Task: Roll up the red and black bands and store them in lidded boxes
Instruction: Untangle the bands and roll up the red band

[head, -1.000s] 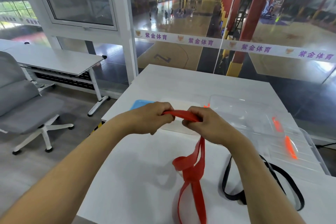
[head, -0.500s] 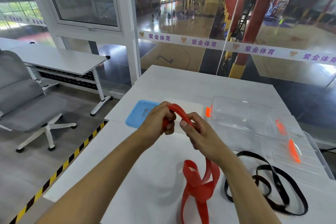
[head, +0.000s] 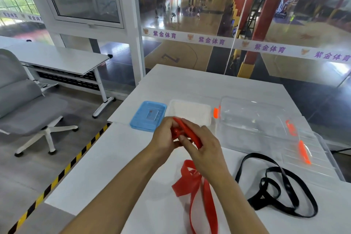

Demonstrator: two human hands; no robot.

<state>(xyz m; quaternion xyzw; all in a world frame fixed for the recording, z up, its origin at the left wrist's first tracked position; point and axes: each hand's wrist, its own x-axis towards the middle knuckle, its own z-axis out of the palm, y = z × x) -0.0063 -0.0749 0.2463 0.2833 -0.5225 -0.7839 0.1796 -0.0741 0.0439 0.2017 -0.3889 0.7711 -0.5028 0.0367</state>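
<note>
Both hands are closed on the red band (head: pixel 191 186) above the white table (head: pixel 117 159), meeting just in front of the person. The left hand (head: pixel 165 137) has its fingers curled tightly round a small bunched or rolled part of the band, pinching it between thumb and fingertips; how many turns are in that bunch cannot be told, since the fingers cover most of it. The right hand (head: pixel 204 148) clamps the strip next to it, thumb on the near side and fingers over the top, so a short taut stretch of red runs between the two hands, slanting from upper left to lower right. Below the right wrist the rest of the band hangs down and lies on the table, twisted into a loose fold, its long axis running toward the person and off the bottom edge of the view. The black band (head: pixel 273 188) lies unrolled in loose overlapping loops on the table to the right, apart from both hands. Beyond the hands sit a blue lid (head: pixel 148 116) and a white box (head: pixel 190 110) side by side, touching or nearly so, and to their right a clear plastic box (head: pixel 250 119) with orange latches, next to a clear lid (head: pixel 315 157) lying flat.
</note>
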